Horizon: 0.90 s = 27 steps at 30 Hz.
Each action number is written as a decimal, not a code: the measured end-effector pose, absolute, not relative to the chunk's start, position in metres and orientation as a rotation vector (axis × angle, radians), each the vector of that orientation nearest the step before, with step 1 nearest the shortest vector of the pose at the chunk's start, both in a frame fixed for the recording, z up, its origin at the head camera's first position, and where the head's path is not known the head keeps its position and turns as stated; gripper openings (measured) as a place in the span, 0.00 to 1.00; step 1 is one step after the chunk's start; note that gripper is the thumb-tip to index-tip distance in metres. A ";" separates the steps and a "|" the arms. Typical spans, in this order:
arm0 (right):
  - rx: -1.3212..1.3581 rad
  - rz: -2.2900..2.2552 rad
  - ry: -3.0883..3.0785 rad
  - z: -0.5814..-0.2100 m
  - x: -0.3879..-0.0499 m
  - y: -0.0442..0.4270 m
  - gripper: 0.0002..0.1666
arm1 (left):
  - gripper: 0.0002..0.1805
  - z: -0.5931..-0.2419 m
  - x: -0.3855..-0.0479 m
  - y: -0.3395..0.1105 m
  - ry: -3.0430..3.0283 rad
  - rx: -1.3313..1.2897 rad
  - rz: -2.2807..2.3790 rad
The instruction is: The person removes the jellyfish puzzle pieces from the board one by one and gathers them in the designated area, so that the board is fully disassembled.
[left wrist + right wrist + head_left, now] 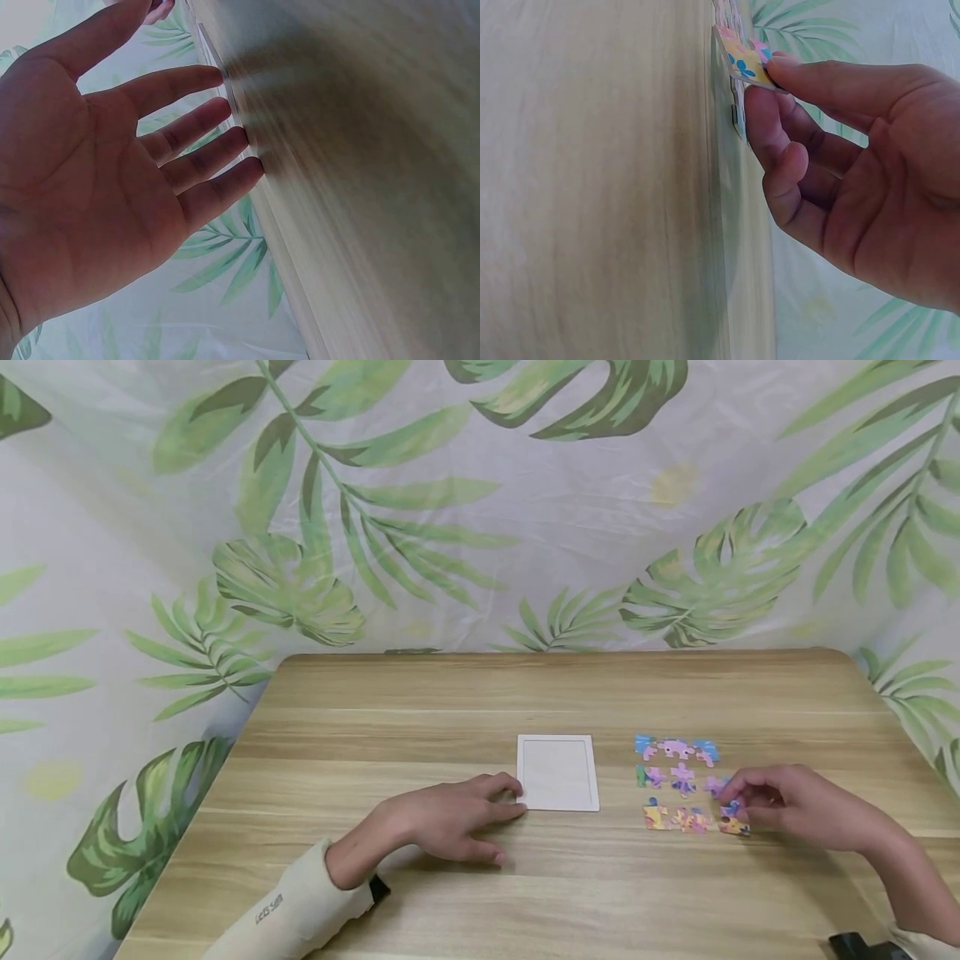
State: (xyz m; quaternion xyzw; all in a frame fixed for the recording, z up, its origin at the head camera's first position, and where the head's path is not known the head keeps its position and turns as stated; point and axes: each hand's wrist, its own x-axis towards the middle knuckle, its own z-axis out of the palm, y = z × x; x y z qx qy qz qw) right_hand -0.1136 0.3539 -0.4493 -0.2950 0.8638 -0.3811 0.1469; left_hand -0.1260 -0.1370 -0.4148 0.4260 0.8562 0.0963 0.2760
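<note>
A jigsaw piece [742, 61], yellow and pink with blue flowers, is pinched between the thumb and fingers of my right hand [806, 806]. In the right wrist view it tilts up off the table. Several other colourful jigsaw pieces [682, 777] lie in loose rows just left of that hand. My left hand [457, 818] rests by the white frame tray [558, 772], its fingertips at the tray's lower left edge. Seen from the left wrist, the fingers [202, 161] are spread and nearly straight, and the palm holds nothing.
Both hands are over a wood-grain table [420, 693]. Behind it hangs a pale cloth [435, 610] printed with green leaves, which also covers the sides. The tray stands a short way left of the pieces.
</note>
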 end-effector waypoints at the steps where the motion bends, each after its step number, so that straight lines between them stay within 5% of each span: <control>1: -0.848 -1.094 2.487 -0.450 -0.114 0.354 0.15 | 0.36 -0.414 -0.126 -0.137 2.302 1.141 0.259; 27: -0.710 -0.931 2.598 -0.449 -0.115 0.341 0.12 | 0.36 -0.415 -0.126 -0.136 2.309 1.166 0.259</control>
